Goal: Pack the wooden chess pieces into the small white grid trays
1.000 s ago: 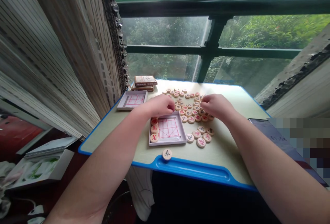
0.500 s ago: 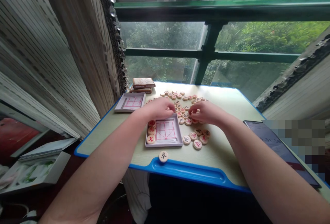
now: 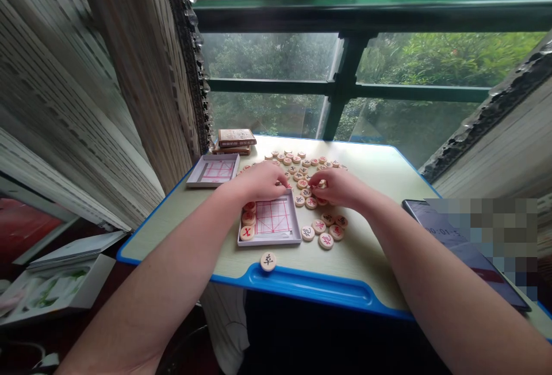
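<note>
Round discs (image 3: 326, 241), wood-like, red/black characters: loose beside shallow white box (image 3: 269, 243), some inside | left hand (image 3: 264, 181): curled at far rim, hold indiscernible | right hand (image 3: 335, 186): bent among discs, hold indiscernible

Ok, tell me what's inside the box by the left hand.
In the box, red-marked discs line the left side beside a red grid. The left hand covers the far-left corner; anything there is hidden.
</note>
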Available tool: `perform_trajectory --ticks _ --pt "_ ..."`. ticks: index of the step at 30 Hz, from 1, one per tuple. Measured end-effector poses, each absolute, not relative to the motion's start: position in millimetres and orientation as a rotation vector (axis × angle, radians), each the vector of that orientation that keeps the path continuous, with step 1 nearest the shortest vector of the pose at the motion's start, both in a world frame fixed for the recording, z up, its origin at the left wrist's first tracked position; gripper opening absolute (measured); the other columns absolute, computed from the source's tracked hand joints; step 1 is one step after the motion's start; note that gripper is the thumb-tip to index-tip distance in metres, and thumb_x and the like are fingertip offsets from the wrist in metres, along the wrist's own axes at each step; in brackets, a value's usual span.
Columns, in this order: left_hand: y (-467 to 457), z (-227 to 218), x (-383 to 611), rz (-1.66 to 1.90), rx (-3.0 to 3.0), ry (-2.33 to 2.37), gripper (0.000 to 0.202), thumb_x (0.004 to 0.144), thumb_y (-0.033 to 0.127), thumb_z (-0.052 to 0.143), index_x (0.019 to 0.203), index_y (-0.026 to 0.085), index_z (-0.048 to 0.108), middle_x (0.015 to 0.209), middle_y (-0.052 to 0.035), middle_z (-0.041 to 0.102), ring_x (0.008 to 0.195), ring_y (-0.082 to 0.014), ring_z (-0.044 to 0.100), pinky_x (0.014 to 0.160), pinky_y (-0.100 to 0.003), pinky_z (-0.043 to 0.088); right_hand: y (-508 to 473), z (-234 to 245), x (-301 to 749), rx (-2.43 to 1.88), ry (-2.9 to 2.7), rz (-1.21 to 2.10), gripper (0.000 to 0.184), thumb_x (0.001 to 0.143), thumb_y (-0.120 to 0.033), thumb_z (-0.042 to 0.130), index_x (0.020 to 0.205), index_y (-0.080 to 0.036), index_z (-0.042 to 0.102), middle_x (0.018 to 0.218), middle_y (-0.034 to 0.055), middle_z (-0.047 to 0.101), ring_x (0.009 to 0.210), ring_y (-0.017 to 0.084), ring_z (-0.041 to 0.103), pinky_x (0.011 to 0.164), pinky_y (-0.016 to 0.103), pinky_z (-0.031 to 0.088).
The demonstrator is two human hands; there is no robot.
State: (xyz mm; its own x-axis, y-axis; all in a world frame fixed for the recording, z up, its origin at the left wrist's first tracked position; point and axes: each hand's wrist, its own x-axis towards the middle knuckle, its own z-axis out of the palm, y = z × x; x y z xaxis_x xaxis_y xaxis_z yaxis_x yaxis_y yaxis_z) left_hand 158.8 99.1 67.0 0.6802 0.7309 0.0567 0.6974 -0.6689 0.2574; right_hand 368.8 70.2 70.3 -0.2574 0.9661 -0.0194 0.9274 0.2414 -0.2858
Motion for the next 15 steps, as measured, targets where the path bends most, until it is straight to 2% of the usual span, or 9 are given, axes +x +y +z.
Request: perform_trajectory --ticks 4,10,15 --pt "103 67 157 0.305 2.645 1.163 0.028 0.074 0.023 0.050 0.086 0.020 0.076 0.096 -0.0035 0.071 0.088 -0.0172 0.062 0.083 -0.024 0.045 72 67 368 -1.830 -2.255 0.384 0.024 0.070 -0.024 0.061 0.092 -0.022 0.070 0.093 0.0013 0.071 0.077 0.016 0.062 0.063 0.024 0.044" --pt "108 73 144 0.409 2.337 1.907 0.028 0.074 0.030 0.050 0.081 0.019 0.074 0.084 -0.0080 0.072 0.076 -0.0206 0.063 0.067 -0.027 0.045 72 66 367 -1.855 -2.302 0.314 0.024 0.069 -0.026 0.061 0.091 -0.021 0.070 0.092 0.0040 0.071 0.080 0.019 0.062 0.064 0.026 0.045" --pt "113 73 135 0.388 2.253 2.027 0.026 0.073 0.028 0.050 0.080 0.018 0.073 0.085 -0.0090 0.072 0.072 -0.0196 0.061 0.059 -0.026 0.040 69 68 364 -1.757 -2.201 0.250 0.025 0.071 -0.026 0.061 0.094 -0.020 0.068 0.092 0.0056 0.069 0.081 0.020 0.061 0.066 0.029 0.046"
